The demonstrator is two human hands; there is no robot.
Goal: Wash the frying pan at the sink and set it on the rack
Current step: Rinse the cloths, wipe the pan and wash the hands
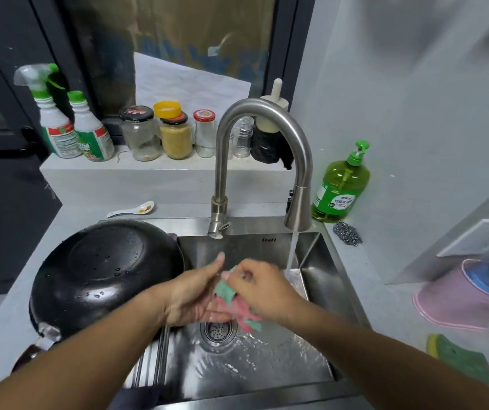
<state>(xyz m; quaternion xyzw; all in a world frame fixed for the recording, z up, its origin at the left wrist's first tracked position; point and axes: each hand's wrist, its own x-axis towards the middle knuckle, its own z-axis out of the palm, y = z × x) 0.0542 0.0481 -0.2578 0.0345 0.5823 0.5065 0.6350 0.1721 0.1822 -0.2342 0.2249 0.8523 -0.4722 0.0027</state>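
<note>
The pan lies upside down and wet on the rack at the sink's left edge, its handle toward the near corner, while over the drain both hands work a red-and-green cloth: the left hand lies flat and spread beneath it, the right hand pinches it from above. Water runs from the tap just right of the hands into the basin, which holds a thin sheet of water. On the ledge stand two spray bottles and jars, one full of yellow grains, one nearly bare; a green soap bottle and a steel scrubber sit at the right rim
</note>
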